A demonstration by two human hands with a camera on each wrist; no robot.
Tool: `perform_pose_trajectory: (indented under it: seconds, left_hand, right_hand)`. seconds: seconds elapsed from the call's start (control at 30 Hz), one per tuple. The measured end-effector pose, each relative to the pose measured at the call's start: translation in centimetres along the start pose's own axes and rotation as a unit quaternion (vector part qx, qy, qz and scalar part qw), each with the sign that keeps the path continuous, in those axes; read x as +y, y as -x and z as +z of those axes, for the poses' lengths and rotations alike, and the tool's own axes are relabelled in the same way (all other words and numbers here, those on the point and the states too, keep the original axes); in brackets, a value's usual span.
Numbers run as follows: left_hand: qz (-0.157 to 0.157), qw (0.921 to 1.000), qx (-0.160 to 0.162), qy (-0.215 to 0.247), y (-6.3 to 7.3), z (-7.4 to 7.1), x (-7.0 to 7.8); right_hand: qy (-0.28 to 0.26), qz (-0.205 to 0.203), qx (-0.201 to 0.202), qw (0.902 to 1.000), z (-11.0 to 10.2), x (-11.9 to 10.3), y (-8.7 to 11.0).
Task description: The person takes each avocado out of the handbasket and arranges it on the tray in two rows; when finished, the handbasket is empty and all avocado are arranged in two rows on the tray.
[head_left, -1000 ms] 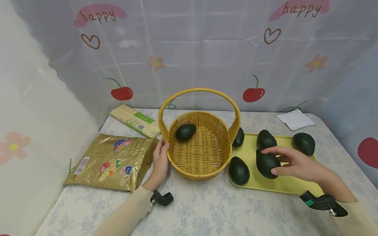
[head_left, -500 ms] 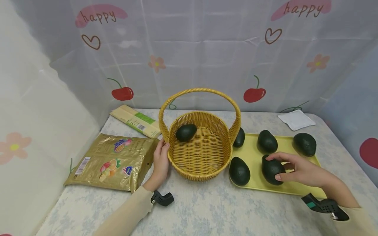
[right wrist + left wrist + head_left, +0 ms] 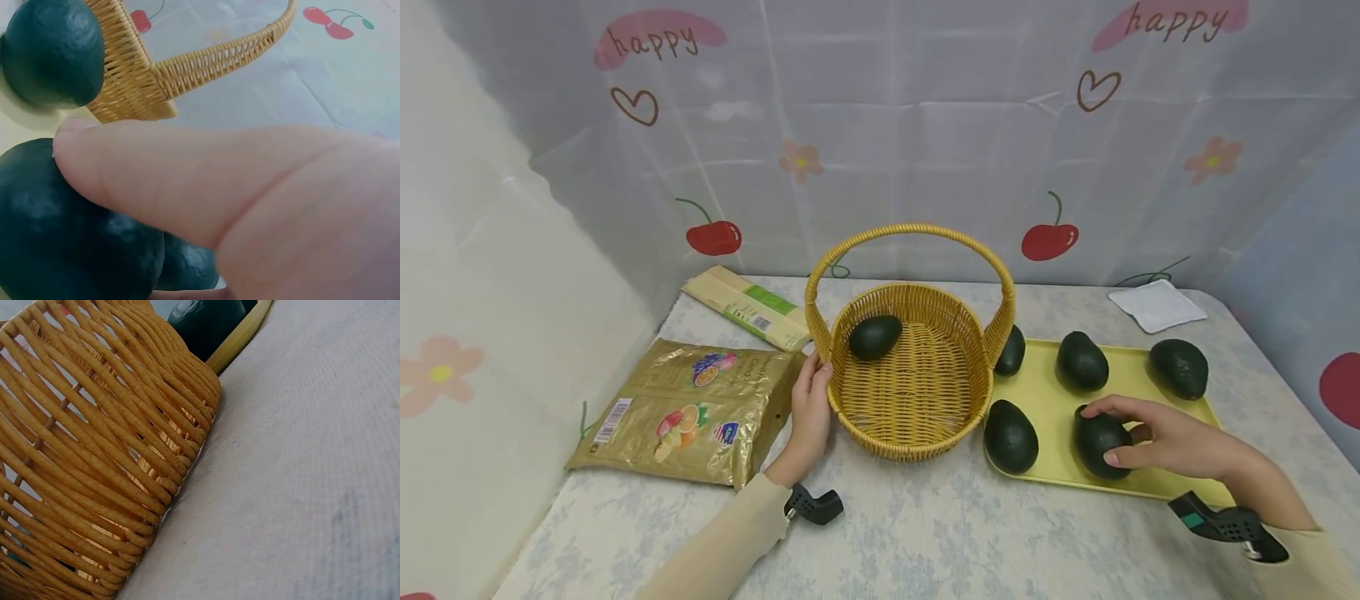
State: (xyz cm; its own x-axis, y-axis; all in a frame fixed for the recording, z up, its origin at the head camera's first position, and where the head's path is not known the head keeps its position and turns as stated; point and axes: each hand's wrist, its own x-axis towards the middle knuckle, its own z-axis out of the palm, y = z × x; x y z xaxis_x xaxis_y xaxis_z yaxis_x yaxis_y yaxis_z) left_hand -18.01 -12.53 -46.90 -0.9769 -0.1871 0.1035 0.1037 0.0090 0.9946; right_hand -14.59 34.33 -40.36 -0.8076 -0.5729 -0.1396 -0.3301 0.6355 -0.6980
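My right hand [image 3: 1165, 437] grips a dark green avocado [image 3: 1099, 446] over the front part of a yellow tray [image 3: 1051, 398]. In the right wrist view the thumb [image 3: 156, 169] lies across the held avocado [image 3: 69, 231]. My left hand [image 3: 810, 417] rests against the left outer side of a yellow wicker basket [image 3: 907, 442], beside the base of its handle. One avocado [image 3: 876, 337] lies inside the basket. On the tray are another avocado [image 3: 1011, 437] at front left and an avocado [image 3: 1082, 362] at the back. No left fingers show in the left wrist view.
A gold printed bag [image 3: 688, 417] and a flat green-and-cream packet [image 3: 748, 308] lie left of the basket. Another avocado [image 3: 1178, 368] sits at the tray's back right. A white square packet [image 3: 1157, 306] lies behind the tray. A printed curtain [image 3: 917, 167] hangs behind the table.
My right hand has moved the gripped avocado down and to the right, away from the back avocado, toward the tray's front. The left hand and the basket keep their places.
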Motion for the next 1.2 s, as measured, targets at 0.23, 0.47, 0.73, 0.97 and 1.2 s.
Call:
perform_pose_trajectory:
  seconds: [0.23, 0.47, 0.73, 0.97, 1.2]
  left_hand:
    - [0.006, 0.9999, 0.009, -0.001, 0.0, 0.1, -0.1]
    - [0.007, 0.9999, 0.009, -0.006, 0.0, 0.0, -0.1]
    - [0.013, 0.9999, 0.005, -0.001, 0.1, 0.0, 0.0]
    - [0.008, 1.0, 0.003, 0.003, 0.1, 0.0, 0.0]
    - [0.007, 1.0, 0.001, 0.0, -0.1, 0.1, -0.1]
  right_hand:
    - [-0.021, 0.035, -0.023, 0.9989, -0.1, -0.2, 0.2]
    - [-0.082, 0.067, -0.045, 0.9933, -0.2, -0.7, 0.1]
    - [-0.082, 0.064, -0.049, 0.9934, -0.3, -0.8, 0.0]
    - [-0.05, 0.04, -0.029, 0.9976, 0.1, -1.1, -0.3]
    - [-0.03, 0.033, -0.012, 0.9989, 0.1, -0.5, 0.1]
